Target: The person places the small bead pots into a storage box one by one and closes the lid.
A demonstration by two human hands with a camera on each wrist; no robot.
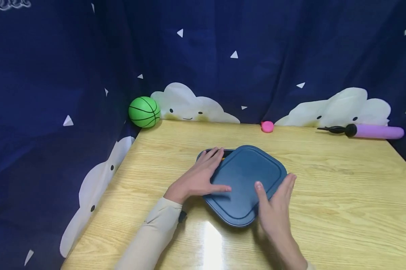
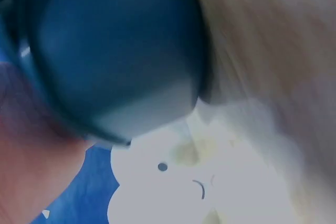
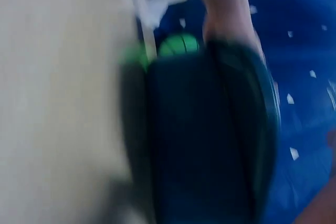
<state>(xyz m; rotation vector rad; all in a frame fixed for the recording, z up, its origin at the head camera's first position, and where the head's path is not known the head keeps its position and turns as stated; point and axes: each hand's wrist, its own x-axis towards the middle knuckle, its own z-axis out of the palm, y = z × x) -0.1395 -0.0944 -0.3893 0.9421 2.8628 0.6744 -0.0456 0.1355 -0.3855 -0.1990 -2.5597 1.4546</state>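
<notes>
A dark blue rectangular box [image 1: 228, 152] stands on the wooden table. Its matching lid [image 1: 247, 180] lies askew across the top, leaving a gap at the far left corner, where a bit of something yellow shows inside. At the left side is my left hand [image 1: 201, 176], its straight fingers over the box's edge and its thumb stretched above the lid. My right hand [image 1: 275, 210] is at the right side of the lid, fingers straight along the edge, thumb raised over the top. Both wrist views are blurred; the box's side wall [image 3: 194, 145] fills much of the right one.
A green ball [image 1: 144, 112] with black lines sits at the far left corner of the table [image 1: 341, 195]. Along the back edge lie a small pink round object [image 1: 267, 126] and a purple hand pump [image 1: 375, 131] with a black nozzle. A dark blue curtain [image 1: 203, 56] hangs behind.
</notes>
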